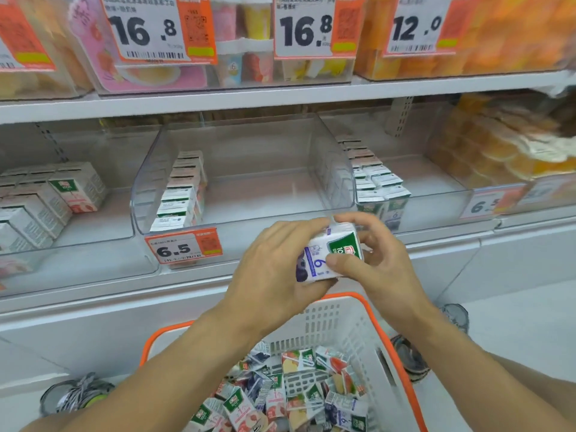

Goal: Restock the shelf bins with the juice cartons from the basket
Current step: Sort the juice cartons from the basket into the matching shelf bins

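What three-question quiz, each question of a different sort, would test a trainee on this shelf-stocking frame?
1. True or false: both hands, left and right, grip the same carton.
2. Multiple choice: the price tag on the front of the middle clear bin reads A) 12.0 B) 6.5 C) 16.8.
3. Fill in: the cartons in the middle clear bin stand in a single row along its ____ wall.

Key
1. True; both hands hold it above the basket.
2. B.
3. Left; the rest of that bin's floor shows bare.
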`<action>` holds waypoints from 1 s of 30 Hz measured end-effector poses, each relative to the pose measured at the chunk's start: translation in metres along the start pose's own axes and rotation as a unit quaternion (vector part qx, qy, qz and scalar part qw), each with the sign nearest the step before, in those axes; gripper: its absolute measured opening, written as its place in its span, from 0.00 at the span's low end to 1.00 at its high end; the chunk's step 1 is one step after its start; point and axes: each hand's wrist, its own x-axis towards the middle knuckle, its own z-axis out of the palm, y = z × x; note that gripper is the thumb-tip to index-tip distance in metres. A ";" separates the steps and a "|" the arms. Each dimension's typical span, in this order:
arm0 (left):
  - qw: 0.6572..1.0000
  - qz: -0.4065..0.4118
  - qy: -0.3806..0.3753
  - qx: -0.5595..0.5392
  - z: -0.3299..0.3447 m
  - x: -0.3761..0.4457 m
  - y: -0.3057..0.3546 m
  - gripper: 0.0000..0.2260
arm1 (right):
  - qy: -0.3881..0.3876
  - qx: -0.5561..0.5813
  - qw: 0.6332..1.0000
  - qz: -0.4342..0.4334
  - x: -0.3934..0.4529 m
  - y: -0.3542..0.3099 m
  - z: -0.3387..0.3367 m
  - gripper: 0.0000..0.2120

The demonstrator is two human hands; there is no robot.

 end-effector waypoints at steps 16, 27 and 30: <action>0.995 0.013 0.031 0.092 0.067 0.077 -0.027 0.12 | 0.133 -0.365 0.903 -0.183 0.142 -0.010 -0.187 0.29; 0.992 0.062 0.103 0.048 0.091 0.069 -0.050 0.11 | -0.090 -0.495 0.863 -0.054 0.308 0.045 -0.175 0.34; 0.988 0.070 0.124 0.057 0.094 0.069 -0.050 0.08 | -0.093 -0.509 0.853 -0.066 0.321 0.045 -0.163 0.38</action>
